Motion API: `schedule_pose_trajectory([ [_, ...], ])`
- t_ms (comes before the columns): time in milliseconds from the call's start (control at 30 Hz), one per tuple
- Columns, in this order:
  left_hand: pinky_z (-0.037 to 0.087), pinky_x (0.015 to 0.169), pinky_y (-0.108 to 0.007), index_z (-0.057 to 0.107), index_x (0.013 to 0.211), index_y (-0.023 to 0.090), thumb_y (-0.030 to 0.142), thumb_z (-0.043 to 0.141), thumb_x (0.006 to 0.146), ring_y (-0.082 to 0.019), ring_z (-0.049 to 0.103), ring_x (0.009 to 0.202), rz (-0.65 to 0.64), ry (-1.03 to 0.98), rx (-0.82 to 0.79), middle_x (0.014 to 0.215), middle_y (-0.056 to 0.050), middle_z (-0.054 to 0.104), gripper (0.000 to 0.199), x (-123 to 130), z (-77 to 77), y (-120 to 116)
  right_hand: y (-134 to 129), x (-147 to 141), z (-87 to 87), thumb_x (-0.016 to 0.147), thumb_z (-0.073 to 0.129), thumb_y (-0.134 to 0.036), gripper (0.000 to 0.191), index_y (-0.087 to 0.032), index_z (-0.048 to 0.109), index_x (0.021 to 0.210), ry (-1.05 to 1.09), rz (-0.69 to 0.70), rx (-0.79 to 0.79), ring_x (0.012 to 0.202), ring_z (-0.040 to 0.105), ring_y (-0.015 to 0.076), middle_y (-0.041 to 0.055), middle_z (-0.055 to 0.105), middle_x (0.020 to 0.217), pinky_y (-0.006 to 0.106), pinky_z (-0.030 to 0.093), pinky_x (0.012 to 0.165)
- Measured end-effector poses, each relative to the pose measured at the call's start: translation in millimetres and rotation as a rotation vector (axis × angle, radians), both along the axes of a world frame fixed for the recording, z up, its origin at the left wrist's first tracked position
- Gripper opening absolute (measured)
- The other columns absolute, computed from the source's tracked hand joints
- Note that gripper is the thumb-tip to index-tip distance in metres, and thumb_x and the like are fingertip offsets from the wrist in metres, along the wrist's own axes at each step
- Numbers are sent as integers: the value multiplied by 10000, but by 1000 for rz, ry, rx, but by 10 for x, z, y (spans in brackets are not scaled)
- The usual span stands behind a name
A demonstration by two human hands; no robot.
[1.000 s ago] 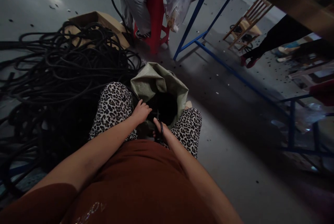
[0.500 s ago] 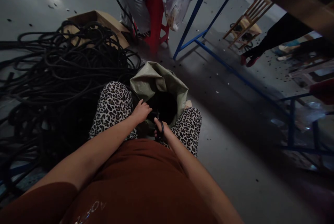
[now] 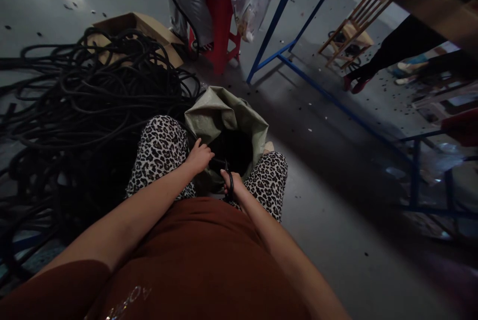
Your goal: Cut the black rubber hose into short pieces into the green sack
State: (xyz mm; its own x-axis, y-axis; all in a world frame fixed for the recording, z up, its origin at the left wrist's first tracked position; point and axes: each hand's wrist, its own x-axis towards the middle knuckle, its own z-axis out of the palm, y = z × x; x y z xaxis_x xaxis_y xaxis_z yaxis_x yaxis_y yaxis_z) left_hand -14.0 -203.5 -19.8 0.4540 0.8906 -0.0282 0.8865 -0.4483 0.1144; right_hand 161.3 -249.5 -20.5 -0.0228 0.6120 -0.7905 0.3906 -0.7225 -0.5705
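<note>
My left hand [image 3: 200,156] is closed over the near left rim of an olive-green sack [image 3: 254,116]. It grips a black hose-like strip, whose short end [image 3: 218,161] seems to stick out past my fingers over the dark opening. Just to the right, my right hand [image 3: 236,183] is wrapped round black-handled scissors [image 3: 230,188]. Their blades point up and away from me, close to the strip's end; whether they touch it I cannot tell. The sack stands open between my knees, and its inside is too dark to make out.
A big tangled heap of black hose [image 3: 112,91] lies at the left, partly over a cardboard box [image 3: 149,29]. Ahead, a person sits on a red stool [image 3: 220,31] beside a hanging clear plastic bag [image 3: 254,1]. A blue-framed table [image 3: 306,73] and wooden chair [image 3: 353,31] stand at the right.
My left hand has shifted slightly up and left. The scissors have turned a little and look narrower. The seated person's hand has moved up toward the frame's edge; the view has shifted slightly.
</note>
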Motion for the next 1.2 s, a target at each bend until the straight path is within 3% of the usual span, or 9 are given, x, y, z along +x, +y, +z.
schedule_pose_trajectory([
  [233,193,1047,-497,692,866,228,148,526,785,-216,538,921,14,21,5,815,-57,659,201,5,-26,-3,0,8,-2,886,482,-442,366,-120,529,719,-7,-37,-22,267,432,89,-30,446,423,173,342,263],
  [600,202,1034,-493,681,891,212,142,486,792,-219,540,914,83,50,36,837,-65,664,230,16,20,-7,-17,-31,62,851,444,-616,525,-121,523,1009,149,-37,-107,368,524,122,-5,530,517,240,480,355],
  [733,210,1034,-484,683,904,221,168,492,804,-222,538,921,62,39,23,844,-64,665,222,38,20,-11,-12,-51,89,855,445,-609,537,-102,528,1011,166,-26,-109,384,531,124,10,540,536,246,492,372],
  [967,216,1042,-476,688,934,218,150,503,798,-223,535,928,-13,-2,52,837,-67,655,240,67,9,-31,-2,-41,-13,856,461,-590,511,-116,545,1027,166,-52,-108,415,548,122,27,575,604,246,499,385],
  [1200,220,1052,-469,687,924,224,142,497,798,-219,529,947,-45,-4,45,837,-66,647,243,82,19,-43,-1,-27,-36,858,457,-581,490,-117,550,988,138,-20,-100,402,539,132,14,543,546,244,478,366],
])
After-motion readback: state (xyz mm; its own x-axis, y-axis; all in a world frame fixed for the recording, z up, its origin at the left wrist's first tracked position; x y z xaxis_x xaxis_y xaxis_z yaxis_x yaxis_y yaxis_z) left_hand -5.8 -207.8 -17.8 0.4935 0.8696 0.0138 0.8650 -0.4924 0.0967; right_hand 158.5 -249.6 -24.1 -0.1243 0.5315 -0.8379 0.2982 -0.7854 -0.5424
